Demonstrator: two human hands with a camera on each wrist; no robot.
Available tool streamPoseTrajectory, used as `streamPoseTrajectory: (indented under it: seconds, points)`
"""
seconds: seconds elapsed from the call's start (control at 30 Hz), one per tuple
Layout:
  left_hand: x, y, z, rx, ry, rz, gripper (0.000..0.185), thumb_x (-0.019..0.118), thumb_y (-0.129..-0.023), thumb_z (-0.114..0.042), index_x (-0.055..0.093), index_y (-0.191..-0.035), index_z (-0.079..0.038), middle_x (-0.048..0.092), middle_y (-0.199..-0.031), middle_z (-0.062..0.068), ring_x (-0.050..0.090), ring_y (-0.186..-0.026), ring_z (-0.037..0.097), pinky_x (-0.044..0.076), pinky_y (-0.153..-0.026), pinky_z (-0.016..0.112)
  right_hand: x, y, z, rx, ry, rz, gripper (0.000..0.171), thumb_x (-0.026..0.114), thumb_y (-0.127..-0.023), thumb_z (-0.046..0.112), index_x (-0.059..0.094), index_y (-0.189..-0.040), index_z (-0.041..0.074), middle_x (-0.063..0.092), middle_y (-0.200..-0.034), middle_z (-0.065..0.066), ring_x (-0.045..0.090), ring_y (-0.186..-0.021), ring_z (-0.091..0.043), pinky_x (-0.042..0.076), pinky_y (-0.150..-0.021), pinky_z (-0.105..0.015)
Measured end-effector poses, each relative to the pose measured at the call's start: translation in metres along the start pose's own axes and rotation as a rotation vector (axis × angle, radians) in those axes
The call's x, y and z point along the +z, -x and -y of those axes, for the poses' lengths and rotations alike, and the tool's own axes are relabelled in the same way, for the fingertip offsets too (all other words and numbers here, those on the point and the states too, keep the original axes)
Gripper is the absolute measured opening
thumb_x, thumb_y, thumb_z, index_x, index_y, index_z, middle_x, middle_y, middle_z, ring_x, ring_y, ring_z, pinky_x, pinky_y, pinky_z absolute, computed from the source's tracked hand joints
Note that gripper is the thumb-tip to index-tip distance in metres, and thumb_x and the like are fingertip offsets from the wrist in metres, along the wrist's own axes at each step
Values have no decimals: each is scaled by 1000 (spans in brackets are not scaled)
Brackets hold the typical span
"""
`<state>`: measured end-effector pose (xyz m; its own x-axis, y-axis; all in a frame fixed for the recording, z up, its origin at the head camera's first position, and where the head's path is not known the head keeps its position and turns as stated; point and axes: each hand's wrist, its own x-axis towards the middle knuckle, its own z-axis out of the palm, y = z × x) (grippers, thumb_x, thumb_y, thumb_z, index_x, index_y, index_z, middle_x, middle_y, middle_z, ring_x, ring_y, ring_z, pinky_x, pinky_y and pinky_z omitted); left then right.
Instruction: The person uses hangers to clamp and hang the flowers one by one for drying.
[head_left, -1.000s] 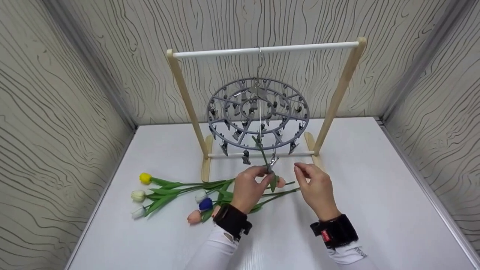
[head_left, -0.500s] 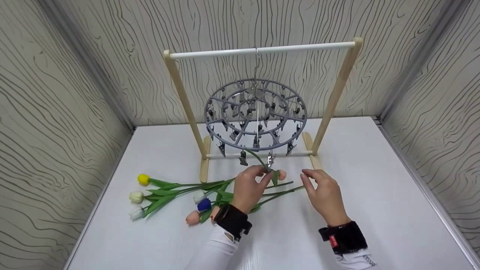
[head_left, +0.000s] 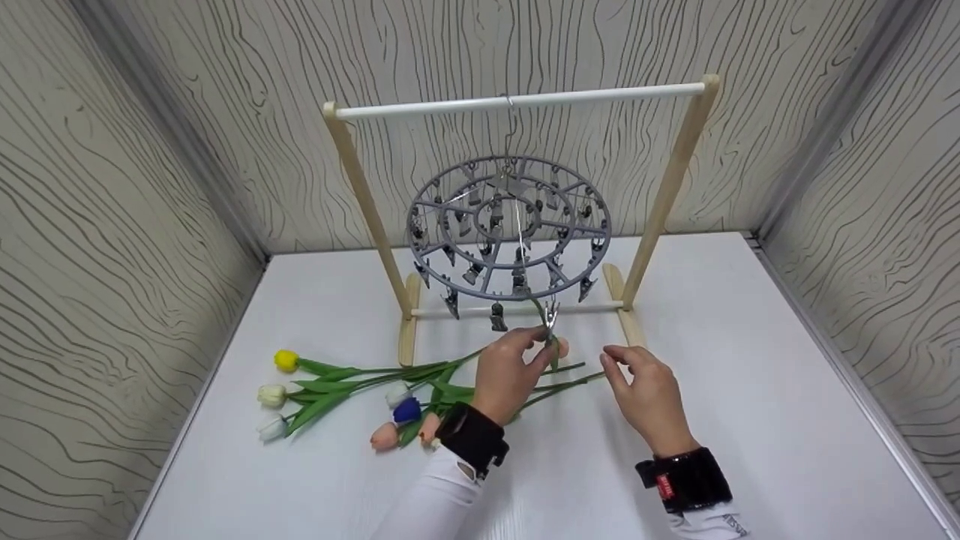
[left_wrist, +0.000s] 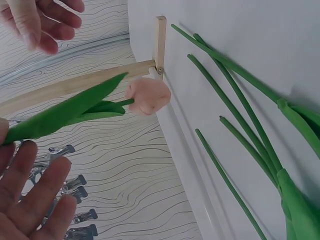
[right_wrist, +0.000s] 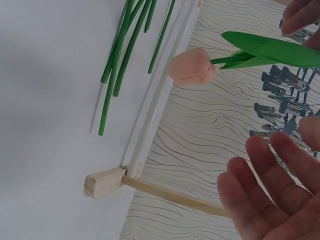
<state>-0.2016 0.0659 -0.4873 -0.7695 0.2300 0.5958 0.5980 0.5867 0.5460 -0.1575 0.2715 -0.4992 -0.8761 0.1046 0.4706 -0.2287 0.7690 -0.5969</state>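
Note:
My left hand point(head_left: 510, 379) pinches an artificial pink tulip point(left_wrist: 148, 96) by its stem, where the green leaves point(left_wrist: 65, 112) begin. The tulip hangs bloom-down, its stem end pointing up toward the round clip hanger point(head_left: 482, 294). Right at the left fingertips is a silver metal clip point(head_left: 551, 319) hanging from the front of that ring; the stem passes beside it and overlaps it in the head view. My right hand point(head_left: 649, 394) hovers apart to the right, holding nothing, with its fingers loosely bent, as the right wrist view also shows.
A wooden stand with a white top rod point(head_left: 420, 109) carries the hanger, whose several grey clips point(head_left: 498, 317) dangle beneath it. On the white table point(head_left: 315, 487) lie yellow point(head_left: 286, 360), cream, white, blue point(head_left: 407, 409) and pink tulips, stems pointing right. Patterned walls enclose the table.
The right hand has drawn away to the right and slightly down. The left hand has shifted a little right with the tulip, whose stem swung left and then back; the hanger has turned slightly.

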Motion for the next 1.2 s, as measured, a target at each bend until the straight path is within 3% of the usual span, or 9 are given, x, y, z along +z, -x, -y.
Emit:
streamPoseTrajectory:
  seconds: [0.23,0.37,0.53,0.67,0.83,0.97,1.0,1.1,1.2]
  points:
    - [-9,10,3,11,0,42,31,75,-95,-23,73,-124,-11,77,-113,1,74,-92,12,57,-79,23,3,5,-3,14,3,5,19,71,-98,10,74,-109,-4,74,-103,-17,71,-97,-34,58,-81,-50]
    - [-19,25,10,54,0,36,26,75,-96,-22,75,-118,-8,77,-107,4,74,-88,15,58,-76,26,6,10,-5,5,4,2,17,71,-96,8,75,-107,-5,74,-101,-16,71,-95,-33,58,-79,-49]
    - [-43,43,29,112,31,57,17,74,-96,-19,76,-109,-9,77,-101,2,73,-89,15,59,-78,28,10,14,-7,-7,-9,14,16,71,-96,7,75,-107,-5,74,-100,-16,72,-94,-33,58,-79,-49]
    - [-62,54,52,31,52,83,14,72,-97,-19,76,-107,-10,77,-101,2,72,-90,14,59,-80,30,12,17,-8,0,-12,19,15,71,-96,6,75,-106,-4,75,-99,-16,72,-94,-32,58,-79,-49]
    - [-75,61,84,-151,50,100,15,69,-100,-20,77,-107,-9,76,-99,1,71,-89,16,58,-80,36,15,20,-8,23,-6,41,15,71,-97,8,76,-106,-3,75,-99,-15,72,-94,-32,59,-79,-48]
    - [-80,63,101,-304,44,178,19,69,-100,-24,76,-110,-10,76,-100,2,70,-94,20,57,-83,41,18,23,-7,38,-19,64,15,71,-97,8,76,-106,-3,75,-100,-14,72,-95,-31,59,-79,-47]
    - [-80,64,103,-335,58,209,20,69,-100,-24,76,-111,-9,75,-101,4,71,-89,23,58,-79,42,19,23,-6,40,-25,68,15,71,-97,7,76,-106,-3,75,-100,-14,71,-95,-31,59,-79,-48]
    - [-75,64,105,-363,51,292,25,68,-100,-27,75,-115,-7,75,-105,5,71,-90,22,57,-80,40,22,24,-5,50,-36,87,14,70,-97,7,76,-106,-2,75,-100,-14,71,-95,-30,59,-80,-47]
    - [-63,63,100,-348,59,360,28,68,-100,-27,74,-119,-7,74,-110,7,72,-96,24,57,-85,41,24,25,-4,66,-45,109,15,70,-98,8,76,-107,-2,75,-100,-13,71,-95,-30,59,-81,-47]
